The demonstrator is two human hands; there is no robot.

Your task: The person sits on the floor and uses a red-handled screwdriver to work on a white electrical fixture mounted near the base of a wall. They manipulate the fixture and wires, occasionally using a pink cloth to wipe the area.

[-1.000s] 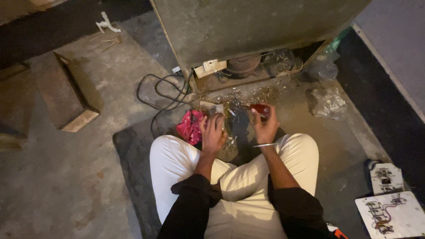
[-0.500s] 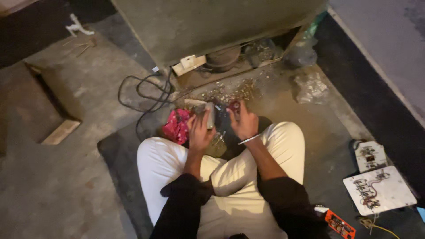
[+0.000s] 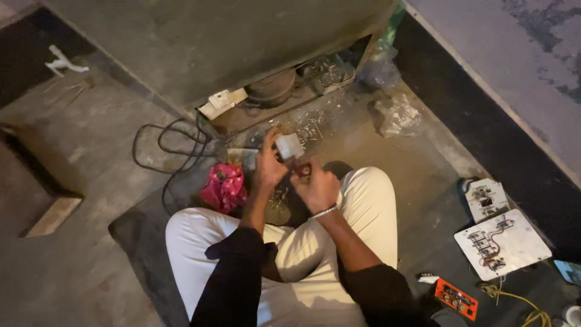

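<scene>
1. At far left, a small white bracket-like scrap (image 3: 63,62) lay on the bare concrete floor (image 3: 91,151), well away from the work.
2. A black cable (image 3: 166,148) looped across the floor toward the base of a large grey cabinet (image 3: 212,42), where a white plug block (image 3: 221,102) sat at the open underside.
3. A crumpled pink cloth (image 3: 224,188) rested just beside the seated person's left knee.
4. The left hand (image 3: 268,166) was raised, its fingers curled around a small grey-white box-shaped part (image 3: 288,146), pinching it at the sides; the part sat at the fingertips, above the lap and in front of the cabinet opening.
5. The right hand (image 3: 318,189) was closed around a red-handled tool (image 3: 301,169), whose tip I judged to be meeting the underside of the part; the exact contact was too small to tell.
6. Loose metal bits (image 3: 315,121) glinted on the floor just beyond the hands.
7. Risk, as I judged it: the part was held only by fingertips, so a hard push from the tool could have knocked it loose into the scattered metal, or let the tip skid onto the left fingers.
8. Further right lay clear plastic bags (image 3: 396,115), two white boards with wiring (image 3: 502,245), and an orange component (image 3: 455,298).
</scene>
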